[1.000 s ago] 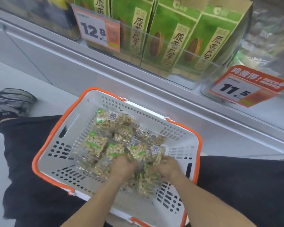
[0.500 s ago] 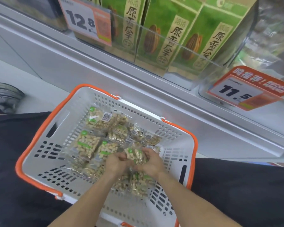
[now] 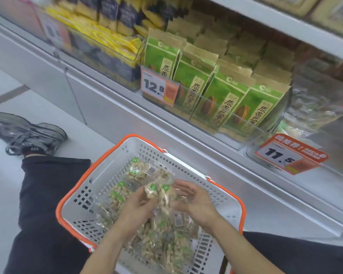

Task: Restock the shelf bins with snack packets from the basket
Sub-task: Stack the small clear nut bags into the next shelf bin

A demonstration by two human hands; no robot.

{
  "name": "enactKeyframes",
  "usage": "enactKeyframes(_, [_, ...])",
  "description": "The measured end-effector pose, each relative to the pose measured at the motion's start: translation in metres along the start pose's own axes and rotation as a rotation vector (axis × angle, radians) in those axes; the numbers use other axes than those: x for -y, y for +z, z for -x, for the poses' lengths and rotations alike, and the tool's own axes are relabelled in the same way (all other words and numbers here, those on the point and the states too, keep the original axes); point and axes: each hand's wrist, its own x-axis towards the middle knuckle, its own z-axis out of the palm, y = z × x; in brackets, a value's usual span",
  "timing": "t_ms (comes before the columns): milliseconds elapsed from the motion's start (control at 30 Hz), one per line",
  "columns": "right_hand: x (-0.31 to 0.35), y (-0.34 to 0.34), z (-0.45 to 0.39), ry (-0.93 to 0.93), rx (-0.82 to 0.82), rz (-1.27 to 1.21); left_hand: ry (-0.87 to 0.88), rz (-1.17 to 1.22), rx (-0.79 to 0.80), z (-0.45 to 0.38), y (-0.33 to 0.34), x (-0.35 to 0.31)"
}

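Left hand (image 3: 136,207) pinching crinkly clear snack packets (image 3: 159,191) above perforated white basket (image 3: 111,171); right hand (image 3: 194,198) loosely cupped, touching them. At twelve o'clock, green paper bags (image 3: 222,97) behind clear shelf bin (image 3: 234,117).

Both bare forearms reach forward from the bottom edge and converge, the hands close together. The left hand (image 3: 136,204) has its fingers curled in a pinch on a bunch of snack packets (image 3: 158,194). The right hand (image 3: 194,198) lies palm up just beside it — fingers loosely spread and slightly bent, cupping the bunch from the other side.
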Motion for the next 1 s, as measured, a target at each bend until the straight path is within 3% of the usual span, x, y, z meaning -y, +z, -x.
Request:
enactKeyframes(133, [0.058,-0.029,0.014,-0.168,-0.009,0.102,0.011,0.362,0.165,0.022,0.012,-0.033])
enactKeyframes(200, [0.080,-0.038,0.022,-0.244,-0.027,0.161,0.063,0.388,0.134,0.027,0.024,-0.047])
enactKeyframes(367, [0.099,-0.050,0.034,-0.254,0.021,0.304,0.300,0.027,-0.134,0.044,0.058,-0.089])
enactKeyframes(467, [0.111,-0.062,0.046,-0.188,0.131,0.280,0.377,-0.025,-0.135,0.040,0.063,-0.101])
enactKeyframes(567, [0.124,-0.083,0.059,-0.203,0.093,0.228,0.418,-0.032,-0.154,0.035,0.069,-0.111])
enactKeyframes(733, [0.139,-0.132,0.083,-0.274,0.055,0.157,0.606,-0.278,-0.112,0.031,0.105,-0.149])
enactKeyframes(867, [0.143,-0.167,0.100,-0.355,-0.059,0.036,0.806,-0.402,-0.092,0.030,0.139,-0.189])
enactKeyframes(1000, [0.143,-0.201,0.116,-0.496,-0.369,0.101,1.031,-0.515,-0.055,0.023,0.168,-0.212])
